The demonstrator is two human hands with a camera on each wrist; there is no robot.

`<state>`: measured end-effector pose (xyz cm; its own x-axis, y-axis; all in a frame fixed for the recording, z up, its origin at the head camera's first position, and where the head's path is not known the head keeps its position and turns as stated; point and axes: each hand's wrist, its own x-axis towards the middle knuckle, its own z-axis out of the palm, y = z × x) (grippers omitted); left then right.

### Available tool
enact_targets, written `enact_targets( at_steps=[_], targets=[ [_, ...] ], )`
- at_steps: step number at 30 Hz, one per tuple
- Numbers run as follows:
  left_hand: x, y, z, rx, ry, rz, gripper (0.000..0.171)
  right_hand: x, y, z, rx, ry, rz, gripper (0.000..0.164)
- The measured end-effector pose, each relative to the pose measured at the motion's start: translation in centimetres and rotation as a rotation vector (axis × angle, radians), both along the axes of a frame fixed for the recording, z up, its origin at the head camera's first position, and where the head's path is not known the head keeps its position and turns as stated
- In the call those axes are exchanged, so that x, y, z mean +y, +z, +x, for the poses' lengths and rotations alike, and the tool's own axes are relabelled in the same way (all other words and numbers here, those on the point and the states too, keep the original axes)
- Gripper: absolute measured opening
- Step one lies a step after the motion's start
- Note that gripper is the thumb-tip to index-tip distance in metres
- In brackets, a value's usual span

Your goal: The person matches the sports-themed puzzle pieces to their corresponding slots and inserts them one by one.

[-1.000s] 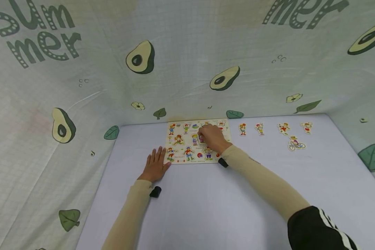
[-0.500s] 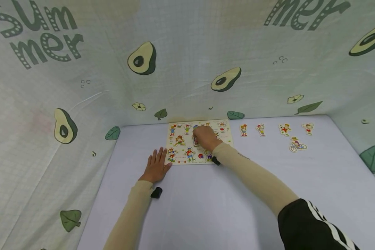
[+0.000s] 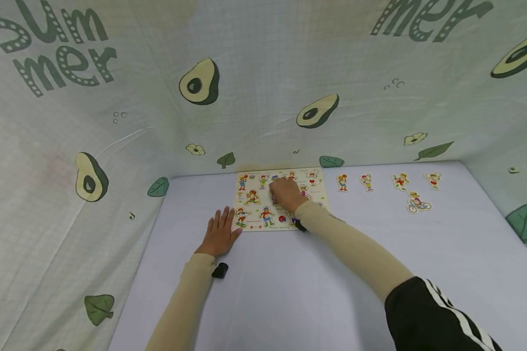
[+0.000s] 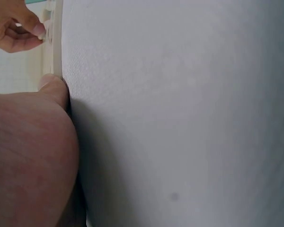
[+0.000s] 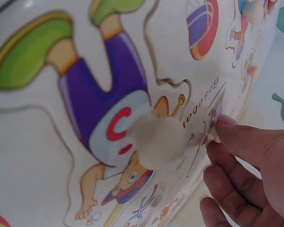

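A wooden peg puzzle board [image 3: 270,222] with colourful sports figures lies at the back of the table. Over its middle, my right hand [image 3: 287,193] pinches a small knobbed puzzle piece [image 5: 216,112] between thumb and forefinger; most of that piece is hidden. Whether it sits fully in its recess I cannot tell. The right wrist view also has a large baseball-player piece [image 5: 116,113] with a round knob. My left hand [image 3: 218,233] rests flat on the table with fingers spread. Its thumb [image 4: 54,87] touches the board's edge at the near left corner.
To the board's right lie several loose figure pieces, among them a cyclist [image 3: 418,203], a ball player [image 3: 342,183] and a figure in red [image 3: 399,181]. A white cloth [image 3: 254,73] printed with avocados and leaves rises behind the white table [image 3: 263,292].
My right hand has moved left across the board with a puzzle piece, mostly in the first half second, and has since shifted only slightly. My left hand stays in place.
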<state>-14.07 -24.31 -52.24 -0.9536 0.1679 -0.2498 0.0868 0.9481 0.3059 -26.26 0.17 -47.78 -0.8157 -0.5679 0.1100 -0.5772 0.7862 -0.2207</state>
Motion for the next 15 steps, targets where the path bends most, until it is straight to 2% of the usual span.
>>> enact_targets(
  at_steps=[7, 15],
  targets=[
    [-0.2, -0.7, -0.1, 0.020, -0.011, -0.019, 0.077, 0.5, 0.4, 0.3, -0.009, -0.004, 0.016, 0.007],
    [-0.3, -0.7, -0.2, 0.008, -0.005, -0.008, 0.076, 3.5, 1.8, 0.4, 0.049, -0.061, 0.049, 0.020]
  ],
)
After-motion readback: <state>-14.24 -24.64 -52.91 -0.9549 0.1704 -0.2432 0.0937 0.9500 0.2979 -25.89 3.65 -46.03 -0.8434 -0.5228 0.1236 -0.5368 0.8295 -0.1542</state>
